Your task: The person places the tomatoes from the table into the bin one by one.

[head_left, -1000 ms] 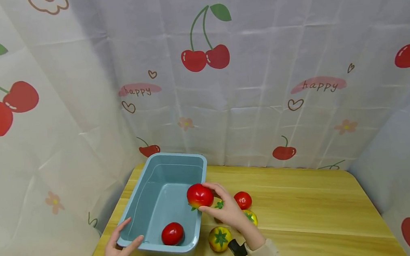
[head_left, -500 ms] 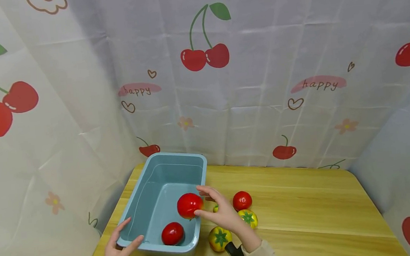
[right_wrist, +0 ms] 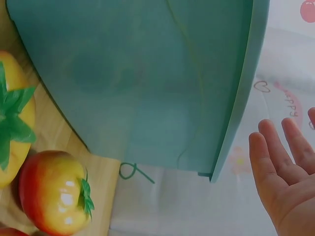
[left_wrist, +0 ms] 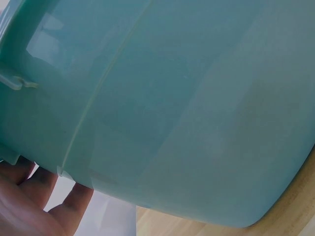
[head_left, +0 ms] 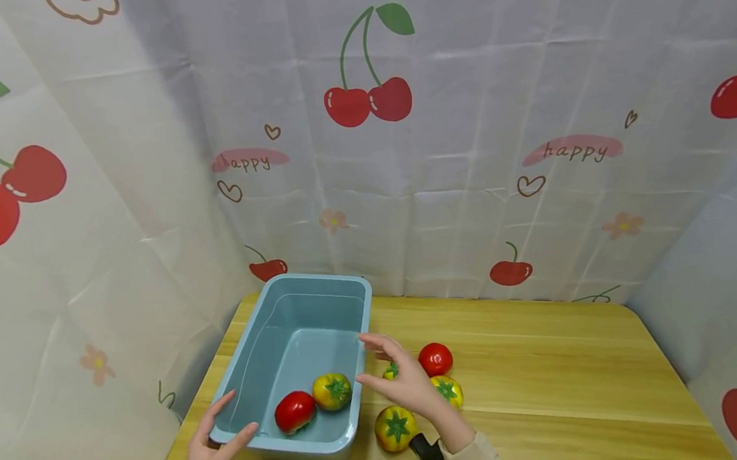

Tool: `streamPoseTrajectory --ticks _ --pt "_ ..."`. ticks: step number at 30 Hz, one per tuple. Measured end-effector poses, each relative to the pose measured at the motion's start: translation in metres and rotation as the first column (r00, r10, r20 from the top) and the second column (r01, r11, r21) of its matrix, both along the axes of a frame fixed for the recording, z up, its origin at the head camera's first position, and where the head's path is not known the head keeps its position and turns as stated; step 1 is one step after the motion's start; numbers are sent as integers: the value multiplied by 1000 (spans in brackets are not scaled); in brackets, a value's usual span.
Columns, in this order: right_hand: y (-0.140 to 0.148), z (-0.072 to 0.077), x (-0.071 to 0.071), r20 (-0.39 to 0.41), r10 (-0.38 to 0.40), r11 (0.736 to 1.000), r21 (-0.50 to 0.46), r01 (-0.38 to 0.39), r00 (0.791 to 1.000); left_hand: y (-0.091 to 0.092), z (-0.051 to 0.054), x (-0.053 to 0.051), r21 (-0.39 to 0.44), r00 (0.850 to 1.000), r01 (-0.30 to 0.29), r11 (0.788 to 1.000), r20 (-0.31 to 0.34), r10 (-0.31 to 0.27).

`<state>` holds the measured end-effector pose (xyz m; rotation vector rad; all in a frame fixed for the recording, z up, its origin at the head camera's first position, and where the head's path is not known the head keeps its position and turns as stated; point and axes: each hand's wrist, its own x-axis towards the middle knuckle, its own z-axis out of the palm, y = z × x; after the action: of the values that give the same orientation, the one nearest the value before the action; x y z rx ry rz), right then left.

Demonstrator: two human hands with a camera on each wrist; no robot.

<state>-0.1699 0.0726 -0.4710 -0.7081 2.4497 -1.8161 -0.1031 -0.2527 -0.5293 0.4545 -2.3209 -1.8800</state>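
My left hand (head_left: 207, 456) grips the near left corner of a blue plastic bin (head_left: 296, 452), thumb and fingers spread across the rim; in the left wrist view its fingers (left_wrist: 74, 206) reach behind the bin. Inside, a red tomato (head_left: 295, 412) lies against a yellow-green one, the second tomato (head_left: 333, 391) turned with its leafy top up. Over the bin's right rim, my right hand (head_left: 405, 384) holds nothing, its fingers and thumb apart. The right wrist view shows that hand's extended fingers (right_wrist: 269, 172) beside the bin wall.
Several more tomatoes sit on the wooden table (head_left: 553, 389) right of the bin: a red one (head_left: 435, 359), a yellow one (head_left: 447, 391), a yellow-red one (head_left: 395, 428), and one partly behind the right hand. A cherry-print curtain (head_left: 446, 216) closes off the back and sides.
The right hand moved left with a tomato and let it go into the bin, where it rolled leaf-up. The first tomato shifted left. The left hand stayed on the bin.
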Motion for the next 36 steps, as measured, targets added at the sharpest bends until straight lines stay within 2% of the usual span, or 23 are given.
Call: streamPoseTrajectory --ticks 3,4,6,18,22,27,29,31,32,36 --pt "4 -1 -1 -3 -18 1000 5 18 1000 1 2 1 5 1000 1 1000 9 -1" --pt "5 -2 -1 -2 -20 1000 4 20 1000 3 10 3 15 1000 4 1000 14 -4" --pt "8 -8 -4 -10 -30 1000 2 30 999 3 10 3 12 1000 5 1000 14 -5" --pt "24 -12 -4 30 -75 997 9 74 997 3 8 3 28 1000 3 1000 -14 -2" --pt "28 -8 -2 56 -87 996 4 87 995 4 9 3 37 1000 -2 999 -18 3" --pt "30 12 8 54 -78 997 -22 79 996 4 9 3 29 1000 -3 1000 -22 3" --pt "31 18 11 40 -73 997 -25 74 997 4 8 2 22 999 -6 1000 -32 6" --pt "34 17 11 37 -70 997 -23 71 997 4 6 2 15 999 -8 1000 -43 8" --pt "35 17 11 34 -68 997 -22 69 997 2 0 2 27 997 -5 1000 -79 7" --pt "40 13 10 32 -69 997 -31 70 997 0 -6 1 -1 995 -1 1000 -98 1"
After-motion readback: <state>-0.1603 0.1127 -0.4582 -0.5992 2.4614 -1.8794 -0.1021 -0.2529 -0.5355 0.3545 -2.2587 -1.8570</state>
